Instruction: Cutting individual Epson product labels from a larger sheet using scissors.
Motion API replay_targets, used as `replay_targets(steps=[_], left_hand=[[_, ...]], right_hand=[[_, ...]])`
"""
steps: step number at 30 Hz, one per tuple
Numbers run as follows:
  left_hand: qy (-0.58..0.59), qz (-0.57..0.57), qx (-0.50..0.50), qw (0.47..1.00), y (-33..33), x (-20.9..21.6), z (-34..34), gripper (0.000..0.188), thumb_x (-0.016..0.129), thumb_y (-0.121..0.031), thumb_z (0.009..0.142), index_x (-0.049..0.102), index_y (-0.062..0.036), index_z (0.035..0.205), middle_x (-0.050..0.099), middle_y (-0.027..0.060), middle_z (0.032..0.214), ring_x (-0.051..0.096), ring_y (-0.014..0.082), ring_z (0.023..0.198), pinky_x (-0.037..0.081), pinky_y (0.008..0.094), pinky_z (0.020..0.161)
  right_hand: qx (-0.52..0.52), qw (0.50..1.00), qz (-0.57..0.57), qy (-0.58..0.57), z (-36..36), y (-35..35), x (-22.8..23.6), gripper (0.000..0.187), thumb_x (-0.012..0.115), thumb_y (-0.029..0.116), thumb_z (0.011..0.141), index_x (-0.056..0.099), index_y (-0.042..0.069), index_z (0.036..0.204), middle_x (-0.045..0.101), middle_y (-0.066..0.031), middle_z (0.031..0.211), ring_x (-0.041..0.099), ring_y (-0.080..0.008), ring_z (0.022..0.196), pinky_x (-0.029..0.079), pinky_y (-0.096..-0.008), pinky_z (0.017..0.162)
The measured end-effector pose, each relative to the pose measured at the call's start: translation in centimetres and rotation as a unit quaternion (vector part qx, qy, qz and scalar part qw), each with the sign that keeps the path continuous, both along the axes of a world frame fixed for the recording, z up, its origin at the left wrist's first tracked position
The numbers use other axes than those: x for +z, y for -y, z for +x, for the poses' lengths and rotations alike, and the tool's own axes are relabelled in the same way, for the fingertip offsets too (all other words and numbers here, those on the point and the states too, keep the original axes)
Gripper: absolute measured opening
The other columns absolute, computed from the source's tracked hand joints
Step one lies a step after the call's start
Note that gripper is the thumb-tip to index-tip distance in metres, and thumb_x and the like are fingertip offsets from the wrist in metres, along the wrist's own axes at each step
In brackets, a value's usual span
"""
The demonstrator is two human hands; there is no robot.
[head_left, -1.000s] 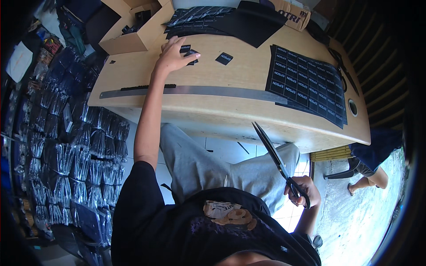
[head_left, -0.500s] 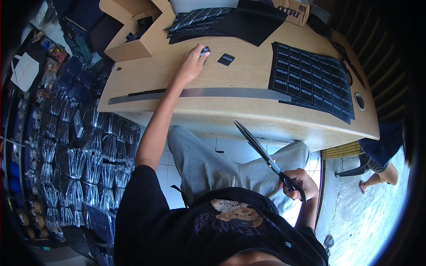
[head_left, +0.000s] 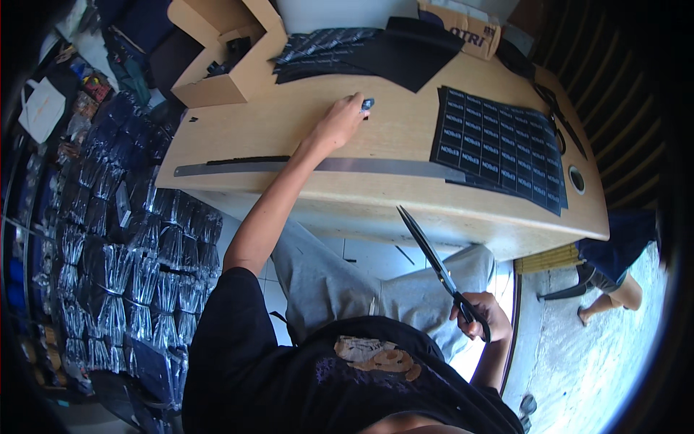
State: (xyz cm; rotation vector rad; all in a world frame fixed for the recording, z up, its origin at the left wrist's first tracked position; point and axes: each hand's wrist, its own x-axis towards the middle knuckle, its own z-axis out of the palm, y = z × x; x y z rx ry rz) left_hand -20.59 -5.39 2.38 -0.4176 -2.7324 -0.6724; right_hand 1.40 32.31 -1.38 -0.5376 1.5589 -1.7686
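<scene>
My left hand (head_left: 343, 120) is over the desk top, its fingers closed on small black printed labels (head_left: 368, 104). How many labels are in the fingers I cannot tell. Over my lap, clear of the desk's front edge, my right hand (head_left: 483, 317) grips a pair of long scissors (head_left: 439, 267) by the black handles. The blades point up and away, toward the desk. A metal ruler (head_left: 376, 167) lies along the near side of the desk, partly behind my left forearm. To its right are black sheets (head_left: 499, 137) printed with a grid of labels.
An open cardboard box (head_left: 210, 92) stands at the desk's back left. More printed sheets (head_left: 325, 50), a plain black sheet (head_left: 423, 50) and a brown package (head_left: 470, 32) lie along the back. Plastic-wrapped bundles (head_left: 116, 289) are stacked on the left. Another person's leg (head_left: 625, 293) shows at right.
My left hand has moved right, to where a single label lay; that label no longer shows apart on the desk. The scissors stay in my right hand, slightly shifted in view.
</scene>
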Motion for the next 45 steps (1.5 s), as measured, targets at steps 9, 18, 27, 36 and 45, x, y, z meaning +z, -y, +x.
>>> replay_targets(steps=[9,18,27,36,45], left_hand=[[-0.325,-0.054,0.214,0.920,13.4,13.4,-4.9,0.030,0.051,-0.028,0.091,0.048,-0.0010,0.104,0.057,0.0254,0.098,0.054,0.0444,0.094,0.045,0.0472,0.075],[-0.053,-0.035,0.471,0.880,27.2,7.9,-7.4,0.074,0.050,-0.054,0.085,0.029,-0.0077,0.139,0.037,0.0232,0.136,0.037,0.0398,0.124,0.032,0.0545,0.100],[-0.129,-0.023,0.011,0.991,8.0,6.0,3.4,0.056,0.060,-0.029,0.087,0.040,-0.0028,0.132,0.045,0.0217,0.130,0.041,0.0351,0.123,0.032,0.0409,0.102],[-0.020,-0.068,-0.175,0.982,-5.1,2.5,3.0,0.060,0.058,-0.038,0.087,0.039,-0.0046,0.133,0.041,0.0183,0.134,0.040,0.0338,0.124,0.031,0.0418,0.103],[-0.089,-0.068,0.028,0.993,-8.0,-1.3,-12.6,0.057,0.057,-0.042,0.086,0.046,-0.0061,0.130,0.040,0.0170,0.138,0.038,0.0320,0.127,0.031,0.0442,0.102]], right_hand=[[-0.018,0.998,0.020,0.053,1.3,-0.7,-0.6,0.059,0.076,0.047,0.070,0.060,-0.006,0.087,0.053,0.0002,0.055,0.047,-0.0060,0.042,0.033,-0.0200,0.039],[-0.031,0.998,0.021,0.056,2.8,-0.1,-0.6,0.052,0.073,0.041,0.076,0.060,-0.006,0.090,0.050,0.0017,0.054,0.046,-0.0049,0.043,0.031,-0.0194,0.040],[-0.079,0.995,-0.049,0.039,1.4,1.6,-0.1,0.067,0.068,0.056,0.074,0.055,-0.007,0.092,0.052,-0.0013,0.056,0.050,-0.0086,0.045,0.038,-0.0209,0.043],[-0.153,0.978,-0.135,0.034,3.3,3.9,-2.5,0.092,0.061,0.075,0.065,0.045,-0.007,0.104,0.042,-0.0009,0.067,0.045,-0.0103,0.056,0.039,-0.0236,0.052],[-0.190,0.968,-0.157,0.057,4.5,3.0,-2.5,0.085,0.065,0.069,0.067,0.047,-0.008,0.100,0.042,-0.0007,0.066,0.045,-0.0098,0.057,0.037,-0.0229,0.052]])
